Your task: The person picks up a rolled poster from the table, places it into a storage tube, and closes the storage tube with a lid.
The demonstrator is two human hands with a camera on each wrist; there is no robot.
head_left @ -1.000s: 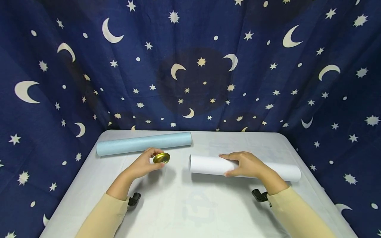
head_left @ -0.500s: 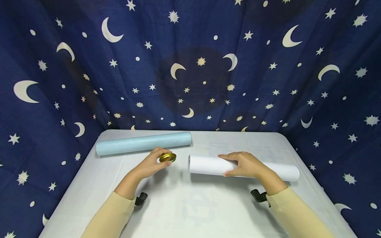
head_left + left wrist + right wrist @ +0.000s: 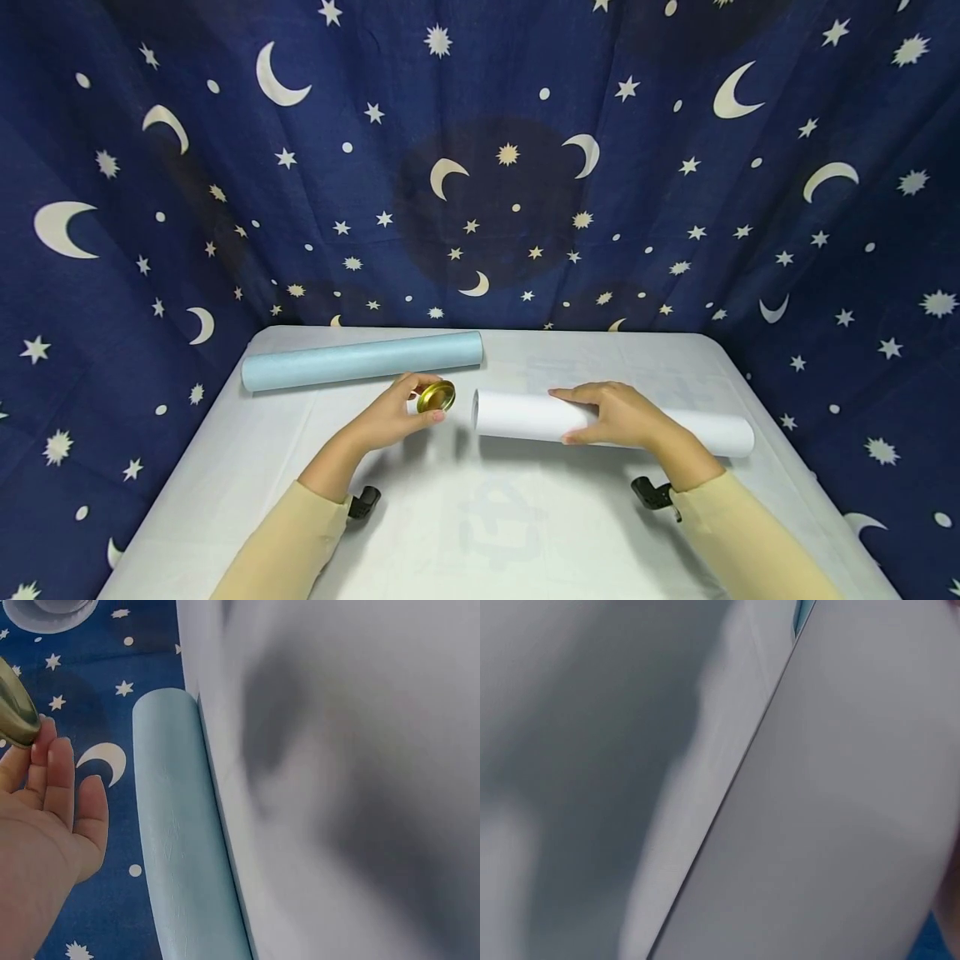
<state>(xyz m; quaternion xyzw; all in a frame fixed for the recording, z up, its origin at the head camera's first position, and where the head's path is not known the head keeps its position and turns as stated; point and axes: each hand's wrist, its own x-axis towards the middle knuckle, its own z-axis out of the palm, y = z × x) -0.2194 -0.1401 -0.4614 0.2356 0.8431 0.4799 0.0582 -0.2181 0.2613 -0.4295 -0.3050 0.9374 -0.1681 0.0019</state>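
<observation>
My left hand (image 3: 393,417) pinches a shallow, round, gold metal cap (image 3: 437,397) between thumb and fingers, above the table. A small white part shows behind the cap's gold face. In the left wrist view the cap (image 3: 16,712) is cut off by the frame edge, its rim at the fingertips. Just to the cap's right lies the hollow left end of a white paper roll (image 3: 517,415). From above, my right hand (image 3: 618,414) grips this roll around its middle, thumb on the near side. The right wrist view is mostly filled by the white roll (image 3: 840,787).
A light blue roll (image 3: 360,361) lies slanted at the back left of the white-covered table (image 3: 510,533), just beyond my left hand. A dark blue curtain (image 3: 495,208) with moons and stars hangs behind the table and along both sides.
My left hand has moved right with the gold cap, toward the white roll's end. The cap has tipped from facing upward to more upright. The right hand and white roll have stayed almost still.
</observation>
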